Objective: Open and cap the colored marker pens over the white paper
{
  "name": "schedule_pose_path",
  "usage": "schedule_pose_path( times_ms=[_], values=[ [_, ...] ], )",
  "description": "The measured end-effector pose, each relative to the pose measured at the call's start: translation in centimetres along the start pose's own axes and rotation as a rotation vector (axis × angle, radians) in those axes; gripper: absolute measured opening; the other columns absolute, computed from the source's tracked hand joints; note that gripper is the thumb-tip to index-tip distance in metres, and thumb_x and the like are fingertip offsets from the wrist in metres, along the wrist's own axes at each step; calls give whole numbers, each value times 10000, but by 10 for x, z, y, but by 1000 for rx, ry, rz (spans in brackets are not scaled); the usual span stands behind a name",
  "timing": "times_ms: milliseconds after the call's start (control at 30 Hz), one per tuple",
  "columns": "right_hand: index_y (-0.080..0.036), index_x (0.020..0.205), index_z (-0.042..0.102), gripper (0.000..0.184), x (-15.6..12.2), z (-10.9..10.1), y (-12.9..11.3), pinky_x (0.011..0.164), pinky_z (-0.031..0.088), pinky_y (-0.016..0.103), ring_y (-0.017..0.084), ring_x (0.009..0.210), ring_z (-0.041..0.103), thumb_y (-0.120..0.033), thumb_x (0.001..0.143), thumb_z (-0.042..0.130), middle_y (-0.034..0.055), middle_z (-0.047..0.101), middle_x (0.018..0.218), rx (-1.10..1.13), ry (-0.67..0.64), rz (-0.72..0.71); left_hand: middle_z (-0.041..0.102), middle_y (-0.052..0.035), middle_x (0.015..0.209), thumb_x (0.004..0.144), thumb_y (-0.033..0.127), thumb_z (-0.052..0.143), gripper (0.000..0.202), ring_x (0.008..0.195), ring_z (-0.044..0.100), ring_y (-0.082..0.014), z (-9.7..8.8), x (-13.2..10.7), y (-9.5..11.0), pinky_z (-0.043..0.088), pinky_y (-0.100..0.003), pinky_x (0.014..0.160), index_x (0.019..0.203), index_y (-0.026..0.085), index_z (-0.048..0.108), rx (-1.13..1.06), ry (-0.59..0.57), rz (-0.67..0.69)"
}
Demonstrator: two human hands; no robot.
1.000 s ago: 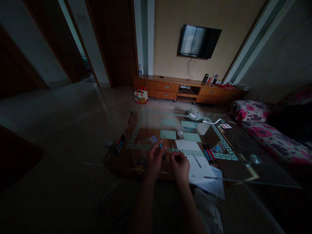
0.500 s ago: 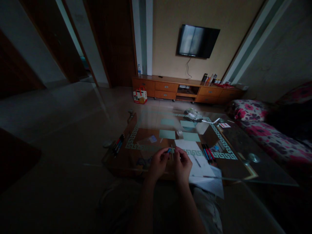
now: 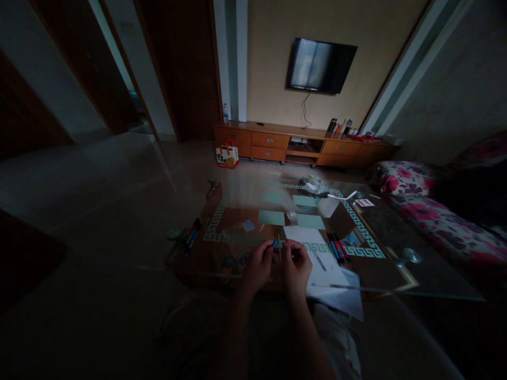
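Both my hands are close together over the near edge of a glass table [image 3: 237, 203]. My left hand [image 3: 257, 265] is closed in a pinch on a small blue piece [image 3: 274, 244], perhaps a pen part. My right hand [image 3: 297, 262] is also closed, its thumb and forefinger at a thin pale stick [image 3: 279, 247] that stands nearly upright between the hands. Dim light hides the fine detail of both pieces. Beside my right hand lie white paper sheets [image 3: 330, 274], with a single dark pen [image 3: 320, 261] on top.
Red, blue and black pens [image 3: 339, 249] lie right of the paper; more pens [image 3: 191, 237] are at the table's left edge. A clear plastic bag [image 3: 312, 184] sits toward the far side. Beyond are a TV cabinet [image 3: 269, 138] and a paper bag [image 3: 227, 157]; a flowered sofa [image 3: 439, 216] stands right.
The view has shifted very slightly. Both hands keep their pinch, and the blue piece and stick stay in nearly the same place.
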State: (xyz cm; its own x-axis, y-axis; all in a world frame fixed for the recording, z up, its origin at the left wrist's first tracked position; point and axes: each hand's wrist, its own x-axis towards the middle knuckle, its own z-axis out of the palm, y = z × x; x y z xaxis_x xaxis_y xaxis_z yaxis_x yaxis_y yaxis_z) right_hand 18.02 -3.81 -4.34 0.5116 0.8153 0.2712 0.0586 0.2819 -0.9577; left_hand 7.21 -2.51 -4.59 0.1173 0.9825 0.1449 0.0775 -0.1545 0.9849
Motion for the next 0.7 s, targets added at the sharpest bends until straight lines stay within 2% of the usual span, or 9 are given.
schedule_pose_path(
  times_ms=[200,333,500,600,700],
  values=[
    [-164,917,646,212,0,0,1,770,488,316,182,818,618,-365,849,638,55,672,874,12,20,-20,704,-78,1040,899,437,564,331,957,642,-207,0,2,-1,485,-304,853,1088,182,659,-30,60,-33],
    [-164,908,640,218,0,1,0,760,486,311,183,812,613,-374,849,636,55,670,865,13,12,-8,712,-78,991,904,438,559,320,922,648,-204,-2,2,1,488,-295,820,1040,173,675,-18,66,-1],
    [-164,915,640,245,0,0,1,762,491,322,188,811,615,-398,845,637,59,676,870,7,16,-6,706,-77,1022,923,412,524,302,957,643,-207,-1,1,4,485,-322,873,1057,185,671,-13,16,25],
    [-165,920,638,243,-1,1,1,754,495,321,190,807,621,-396,846,639,57,675,865,21,15,-2,685,-81,1090,914,402,547,318,1000,636,-202,2,0,3,480,-325,902,1151,203,620,-46,13,31],
    [-168,927,631,226,-2,1,0,739,499,314,183,782,627,-382,856,634,49,669,858,42,6,11,680,-66,1049,915,439,543,357,906,645,-176,3,-1,0,500,-293,808,1197,220,532,-89,60,-19]
  ],
)
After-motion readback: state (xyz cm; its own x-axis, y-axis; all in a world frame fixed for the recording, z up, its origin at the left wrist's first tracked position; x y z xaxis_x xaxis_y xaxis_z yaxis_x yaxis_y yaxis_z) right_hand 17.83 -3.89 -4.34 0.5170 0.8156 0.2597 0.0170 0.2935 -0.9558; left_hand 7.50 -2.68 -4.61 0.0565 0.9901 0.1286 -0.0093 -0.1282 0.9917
